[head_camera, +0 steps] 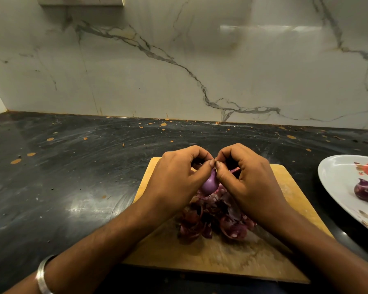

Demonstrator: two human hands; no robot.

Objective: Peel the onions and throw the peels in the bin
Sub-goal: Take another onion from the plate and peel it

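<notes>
Centre frame: left hand (pixel 179 177) and right hand (pixel 244 177) together pinch onion (pixel 209 184) over peels (pixel 212 221) (scraps drop onto pile).

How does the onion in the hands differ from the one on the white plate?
The onion in the hands is held above the cutting board, gripped by the left hand and right hand; the onion on the plate lies untouched. The held one looks smooth and pale purple; the plate one is darker, with patchy skin. Both are small red onions.
</notes>
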